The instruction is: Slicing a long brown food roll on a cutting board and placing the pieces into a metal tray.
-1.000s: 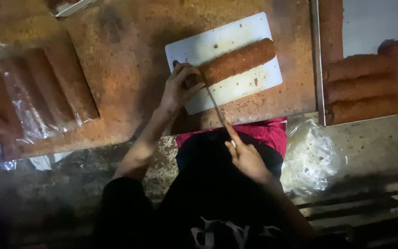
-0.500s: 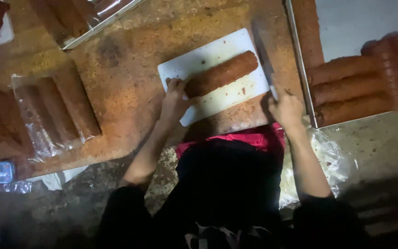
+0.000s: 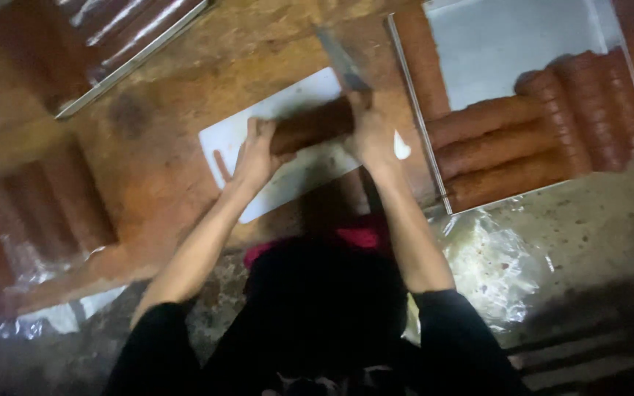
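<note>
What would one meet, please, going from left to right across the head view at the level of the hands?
Clear plastic bag of brown logs → left hand → brown log on the white cutting board → right hand → metal tray of stacked brown logs.

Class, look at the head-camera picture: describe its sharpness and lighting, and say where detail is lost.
Head view: motion blur softens everything, most of all the left hand, right hand and knife; the light is dim and warm; the white cutting board and tray are the brightest parts; the dark clothing at the bottom loses all detail.
</note>
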